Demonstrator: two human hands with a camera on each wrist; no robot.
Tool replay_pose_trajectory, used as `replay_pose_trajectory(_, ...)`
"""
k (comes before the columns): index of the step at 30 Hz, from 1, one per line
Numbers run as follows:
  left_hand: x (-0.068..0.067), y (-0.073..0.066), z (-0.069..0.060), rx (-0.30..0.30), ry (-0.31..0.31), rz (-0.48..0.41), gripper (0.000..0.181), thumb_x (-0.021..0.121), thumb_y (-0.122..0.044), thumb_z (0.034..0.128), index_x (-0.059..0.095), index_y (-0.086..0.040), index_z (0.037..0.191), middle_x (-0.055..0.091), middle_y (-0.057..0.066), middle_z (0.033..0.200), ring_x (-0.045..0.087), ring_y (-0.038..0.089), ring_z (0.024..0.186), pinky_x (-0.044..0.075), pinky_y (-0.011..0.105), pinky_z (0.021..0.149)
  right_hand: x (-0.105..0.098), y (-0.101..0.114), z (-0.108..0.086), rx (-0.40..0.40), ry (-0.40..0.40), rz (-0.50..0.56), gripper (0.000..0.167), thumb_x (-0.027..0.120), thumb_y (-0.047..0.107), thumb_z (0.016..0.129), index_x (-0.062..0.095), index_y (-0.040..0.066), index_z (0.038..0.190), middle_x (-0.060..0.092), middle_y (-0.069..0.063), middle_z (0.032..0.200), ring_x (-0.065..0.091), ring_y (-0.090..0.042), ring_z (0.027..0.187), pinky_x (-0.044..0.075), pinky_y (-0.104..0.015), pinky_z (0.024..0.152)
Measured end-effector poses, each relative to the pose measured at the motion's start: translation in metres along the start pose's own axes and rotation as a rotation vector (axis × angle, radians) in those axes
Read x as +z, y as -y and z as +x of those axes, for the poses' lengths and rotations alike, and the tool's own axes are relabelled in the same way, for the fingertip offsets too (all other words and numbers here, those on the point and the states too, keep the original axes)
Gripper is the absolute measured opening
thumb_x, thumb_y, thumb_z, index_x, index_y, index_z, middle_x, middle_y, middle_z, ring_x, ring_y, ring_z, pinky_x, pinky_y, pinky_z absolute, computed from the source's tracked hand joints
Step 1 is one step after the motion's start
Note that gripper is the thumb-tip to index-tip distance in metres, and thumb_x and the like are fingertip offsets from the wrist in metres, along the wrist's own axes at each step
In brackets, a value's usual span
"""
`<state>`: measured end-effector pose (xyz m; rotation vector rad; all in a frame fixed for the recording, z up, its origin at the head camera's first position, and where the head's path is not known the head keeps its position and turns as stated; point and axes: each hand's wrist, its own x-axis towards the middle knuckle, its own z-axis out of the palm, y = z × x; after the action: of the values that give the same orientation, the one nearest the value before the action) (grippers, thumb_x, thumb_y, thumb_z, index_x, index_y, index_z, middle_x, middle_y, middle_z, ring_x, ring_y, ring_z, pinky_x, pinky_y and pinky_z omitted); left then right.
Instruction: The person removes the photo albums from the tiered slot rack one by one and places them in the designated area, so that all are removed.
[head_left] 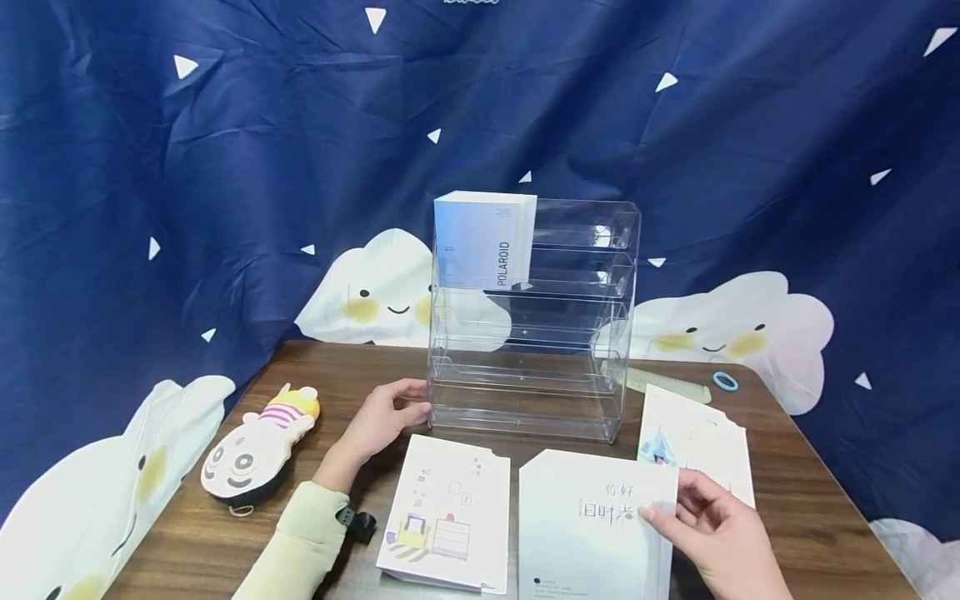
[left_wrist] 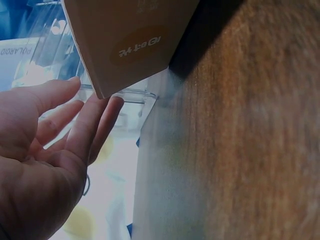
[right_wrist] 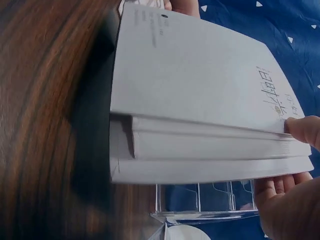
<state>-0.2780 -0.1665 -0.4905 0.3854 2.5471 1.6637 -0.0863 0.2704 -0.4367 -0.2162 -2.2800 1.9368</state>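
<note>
A clear tiered rack [head_left: 525, 400] stands at the table's back, a blue-white POLAROID box [head_left: 476, 242] in its upper left. My left hand [head_left: 386, 421] touches the rack's lower left side, fingers loosely bent; in the left wrist view the hand [left_wrist: 55, 135] is beside the rack's edge and a box [left_wrist: 130, 45]. My right hand [head_left: 716, 529] grips the right edge of a white box with lettering [head_left: 592, 525]. The right wrist view shows that white box [right_wrist: 190, 75] tilted, thumb on its face and fingers [right_wrist: 280, 187] beneath.
A white box with a room drawing [head_left: 442, 508] lies front centre. Another white box [head_left: 697, 433] lies at the right, near a pale comb [head_left: 675, 385] and a blue ring [head_left: 725, 381]. A plush toy [head_left: 251, 458] lies at the left of the brown table [head_left: 795, 500].
</note>
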Motion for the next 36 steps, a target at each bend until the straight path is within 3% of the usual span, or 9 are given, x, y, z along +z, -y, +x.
replay_pose_trajectory(4, 0.0, -0.001, -0.001, -0.007, 0.006, 0.001, 0.045, 0.076, -0.01, 0.1072, 0.066, -0.001, 0.151, 0.076, 0.022, 0.138, 0.078, 0.026, 0.116, 0.07, 0.032, 0.097, 0.001, -0.002, 0.001, -0.055, -0.033, -0.013, 0.041, 0.086, -0.014, 0.088, 0.076, 0.009, 0.12, 0.081, 0.01, 0.099, 0.076, 0.0, 0.089, 0.064, -0.014, 0.076)
replay_pose_trajectory(12, 0.0, -0.002, 0.0, -0.012, 0.004, -0.002, 0.044, 0.076, -0.009, 0.1071, 0.067, -0.002, 0.15, 0.076, 0.021, 0.137, 0.079, 0.026, 0.116, 0.07, 0.033, 0.097, 0.004, -0.008, 0.008, -0.147, -0.056, 0.035, 0.054, 0.085, -0.019, 0.086, 0.073, 0.009, 0.131, 0.079, 0.01, 0.105, 0.075, 0.001, 0.094, 0.062, -0.011, 0.078)
replay_pose_trajectory(17, -0.001, -0.003, -0.002, -0.01, 0.008, 0.0, 0.045, 0.075, -0.011, 0.1076, 0.066, -0.003, 0.15, 0.076, 0.021, 0.138, 0.079, 0.027, 0.117, 0.07, 0.034, 0.098, 0.004, -0.011, 0.013, -0.161, -0.052, 0.077, 0.06, 0.084, -0.021, 0.085, 0.075, 0.016, 0.131, 0.079, 0.01, 0.106, 0.073, 0.0, 0.092, 0.061, -0.013, 0.074)
replay_pose_trajectory(20, -0.001, -0.003, -0.003, -0.003, 0.01, -0.005, 0.044, 0.075, -0.011, 0.108, 0.066, -0.002, 0.15, 0.076, 0.021, 0.138, 0.078, 0.028, 0.118, 0.07, 0.035, 0.098, 0.004, -0.012, 0.017, -0.162, -0.048, 0.078, 0.061, 0.085, -0.022, 0.084, 0.074, 0.015, 0.132, 0.079, 0.01, 0.106, 0.073, 0.0, 0.093, 0.061, -0.013, 0.075)
replay_pose_trajectory(26, -0.001, -0.004, -0.002, 0.001, 0.009, -0.014, 0.045, 0.075, -0.01, 0.1078, 0.065, 0.0, 0.151, 0.075, 0.023, 0.138, 0.078, 0.03, 0.118, 0.07, 0.035, 0.098, 0.002, -0.015, 0.023, -0.158, -0.051, 0.001, 0.062, 0.087, -0.019, 0.083, 0.072, 0.01, 0.137, 0.075, 0.011, 0.103, 0.067, 0.0, 0.09, 0.059, -0.012, 0.072)
replay_pose_trajectory(31, -0.002, -0.005, -0.002, -0.001, 0.006, 0.006, 0.045, 0.075, -0.01, 0.1077, 0.066, -0.001, 0.151, 0.076, 0.022, 0.138, 0.078, 0.028, 0.118, 0.07, 0.035, 0.098, 0.0, -0.018, 0.028, -0.131, -0.019, -0.051, 0.06, 0.088, -0.014, 0.087, 0.071, 0.013, 0.138, 0.075, 0.011, 0.102, 0.066, -0.001, 0.09, 0.058, -0.013, 0.072)
replay_pose_trajectory(36, -0.001, -0.003, -0.001, -0.01, 0.001, 0.015, 0.045, 0.076, -0.009, 0.1068, 0.066, -0.003, 0.151, 0.077, 0.019, 0.137, 0.078, 0.026, 0.117, 0.07, 0.033, 0.098, -0.001, -0.019, 0.034, -0.085, -0.016, -0.261, 0.063, 0.092, 0.001, 0.09, 0.066, 0.004, 0.147, 0.073, 0.012, 0.101, 0.063, 0.002, 0.089, 0.057, -0.014, 0.072)
